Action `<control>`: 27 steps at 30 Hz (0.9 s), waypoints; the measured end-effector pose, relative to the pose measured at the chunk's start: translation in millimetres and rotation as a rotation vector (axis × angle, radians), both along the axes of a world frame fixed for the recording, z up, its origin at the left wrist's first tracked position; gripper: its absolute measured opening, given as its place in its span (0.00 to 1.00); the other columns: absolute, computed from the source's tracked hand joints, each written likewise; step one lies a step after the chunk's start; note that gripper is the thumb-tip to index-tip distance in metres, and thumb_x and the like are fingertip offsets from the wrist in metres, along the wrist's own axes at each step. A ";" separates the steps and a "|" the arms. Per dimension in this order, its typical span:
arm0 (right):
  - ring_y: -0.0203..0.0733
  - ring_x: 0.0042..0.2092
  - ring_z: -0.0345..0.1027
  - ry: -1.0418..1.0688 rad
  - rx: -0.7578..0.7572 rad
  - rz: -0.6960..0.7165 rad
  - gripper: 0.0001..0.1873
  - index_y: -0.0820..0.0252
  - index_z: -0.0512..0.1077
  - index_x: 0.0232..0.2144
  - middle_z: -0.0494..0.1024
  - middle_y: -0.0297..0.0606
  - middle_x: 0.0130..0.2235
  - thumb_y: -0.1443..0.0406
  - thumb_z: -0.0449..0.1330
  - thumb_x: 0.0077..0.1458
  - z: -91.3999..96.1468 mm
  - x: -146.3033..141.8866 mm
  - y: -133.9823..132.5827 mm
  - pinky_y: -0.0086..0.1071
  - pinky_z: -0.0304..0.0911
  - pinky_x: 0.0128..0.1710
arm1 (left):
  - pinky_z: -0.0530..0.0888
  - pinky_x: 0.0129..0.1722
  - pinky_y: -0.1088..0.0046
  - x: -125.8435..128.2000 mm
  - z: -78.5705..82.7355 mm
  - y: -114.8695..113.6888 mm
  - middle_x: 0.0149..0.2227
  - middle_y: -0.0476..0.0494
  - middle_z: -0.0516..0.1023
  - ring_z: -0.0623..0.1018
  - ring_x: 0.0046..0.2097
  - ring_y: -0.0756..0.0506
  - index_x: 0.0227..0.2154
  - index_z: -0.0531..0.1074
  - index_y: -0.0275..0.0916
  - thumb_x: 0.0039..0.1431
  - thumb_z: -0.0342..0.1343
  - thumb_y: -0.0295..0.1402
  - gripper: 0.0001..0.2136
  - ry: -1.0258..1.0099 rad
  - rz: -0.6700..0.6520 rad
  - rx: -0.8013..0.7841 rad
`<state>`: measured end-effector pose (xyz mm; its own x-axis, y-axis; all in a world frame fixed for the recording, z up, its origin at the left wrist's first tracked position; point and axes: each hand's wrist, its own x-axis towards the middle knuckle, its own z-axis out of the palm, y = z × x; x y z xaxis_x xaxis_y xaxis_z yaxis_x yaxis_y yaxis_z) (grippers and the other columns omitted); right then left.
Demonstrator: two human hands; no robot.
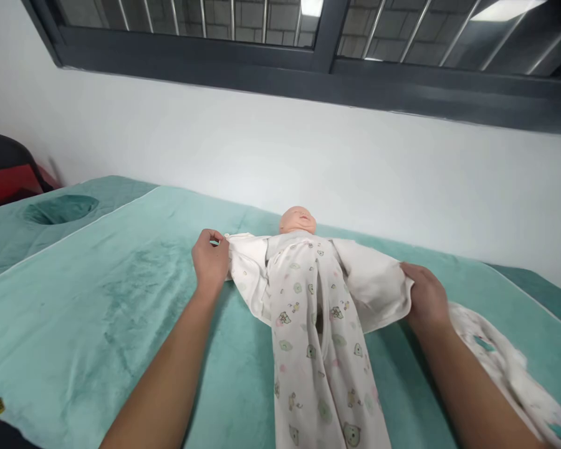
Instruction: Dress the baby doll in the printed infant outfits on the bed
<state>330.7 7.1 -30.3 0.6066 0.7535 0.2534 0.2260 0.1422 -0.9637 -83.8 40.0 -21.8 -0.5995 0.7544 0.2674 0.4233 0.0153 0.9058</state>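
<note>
A baby doll point(298, 220) lies on its back on a teal padded table point(98, 293), head towards the wall. A white printed sleep sack point(318, 324) covers its body, with plain white wings spread to both sides. My left hand point(209, 260) is closed, pinching the edge of the left wing near the doll's shoulder. My right hand point(424, 298) is closed on the outer edge of the right wing, lifting it slightly off the table.
A second printed white garment point(505, 368) lies on the table under my right forearm. A white wall and a dark-framed window point(308, 56) stand behind. A round face hole point(60, 209) marks the table at far left, beside a red and black chair point(9, 174).
</note>
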 end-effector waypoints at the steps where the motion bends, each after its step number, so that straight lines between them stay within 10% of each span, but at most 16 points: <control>1: 0.37 0.25 0.63 -0.005 -0.040 -0.024 0.14 0.57 0.69 0.26 0.69 0.31 0.23 0.55 0.64 0.42 1.4 8.2 -6.7 0.32 0.59 0.26 | 0.64 0.28 0.76 -0.6 -0.5 -0.7 0.28 0.54 0.72 0.69 0.26 0.51 0.27 0.67 0.41 0.49 0.53 0.27 0.03 0.015 0.005 -0.012; 5: 0.37 0.20 0.59 -0.078 -0.271 0.010 0.13 0.57 0.68 0.22 0.65 0.30 0.17 0.56 0.65 0.39 4.5 33.6 -25.3 0.33 0.56 0.22 | 0.65 0.29 0.73 -1.2 -4.3 -2.5 0.30 0.51 0.74 0.72 0.29 0.48 0.29 0.68 0.42 0.52 0.53 0.29 0.02 0.085 0.005 -0.094; 10: 0.49 0.37 0.71 -0.651 -0.487 -0.040 0.14 0.58 0.74 0.33 0.77 0.43 0.36 0.56 0.59 0.46 7.3 25.8 -25.7 0.41 0.65 0.37 | 0.70 0.42 0.65 4.7 -6.6 -7.0 0.42 0.42 0.76 0.74 0.46 0.41 0.37 0.71 0.40 0.50 0.48 0.20 0.13 0.406 -0.070 -0.062; 16: 0.49 0.54 0.65 -0.820 -0.072 0.132 0.17 0.56 0.70 0.45 0.72 0.44 0.53 0.56 0.53 0.56 31.2 -77.2 -17.5 0.45 0.61 0.54 | 0.64 0.58 0.60 42.2 -5.0 -10.4 0.56 0.40 0.73 0.67 0.60 0.39 0.46 0.72 0.37 0.61 0.46 0.25 0.14 0.761 -0.323 0.186; 22: 0.47 0.55 0.64 -1.091 -0.048 0.645 0.17 0.57 0.68 0.51 0.73 0.41 0.53 0.61 0.51 0.61 55.0 -187.5 11.2 0.42 0.58 0.56 | 0.68 0.50 0.59 62.7 -13.7 2.8 0.49 0.41 0.77 0.74 0.51 0.39 0.50 0.70 0.40 0.66 0.44 0.34 0.14 0.872 -0.410 -0.010; 27: 0.46 0.43 0.68 -1.472 -0.232 0.787 0.10 0.62 0.71 0.38 0.76 0.44 0.41 0.65 0.50 0.59 67.1 -229.9 47.8 0.36 0.61 0.41 | 0.69 0.41 0.61 51.5 -9.0 7.5 0.42 0.41 0.78 0.77 0.44 0.38 0.46 0.71 0.41 0.63 0.45 0.33 0.13 0.945 -0.412 -0.150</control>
